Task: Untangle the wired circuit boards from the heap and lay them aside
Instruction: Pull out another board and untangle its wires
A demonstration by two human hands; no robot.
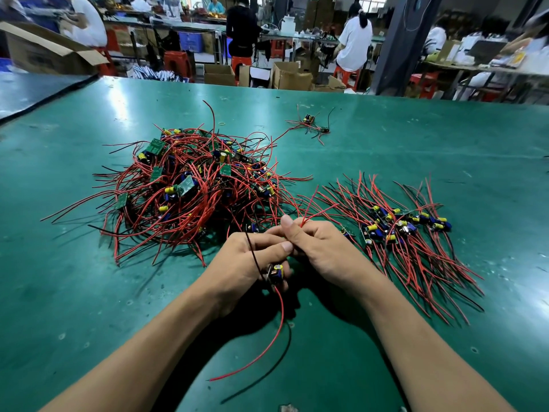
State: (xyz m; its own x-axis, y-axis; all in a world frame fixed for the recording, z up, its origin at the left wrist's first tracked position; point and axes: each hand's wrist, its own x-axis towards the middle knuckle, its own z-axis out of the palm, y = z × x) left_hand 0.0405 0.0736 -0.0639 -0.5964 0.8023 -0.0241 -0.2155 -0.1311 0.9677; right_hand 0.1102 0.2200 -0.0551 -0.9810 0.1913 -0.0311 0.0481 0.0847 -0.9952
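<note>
Green counter (89, 292) carrying a tangled heap (193, 188) of small circuit boards with red and black wires, left of centre. To its right lies a fanned row (410, 230) of boards laid aside. Between them, the left hand (246, 263) curls its fingers (258, 239) around one board (276, 273), while the right hand (320, 251) pinches red wires trailing from the heap.
</note>
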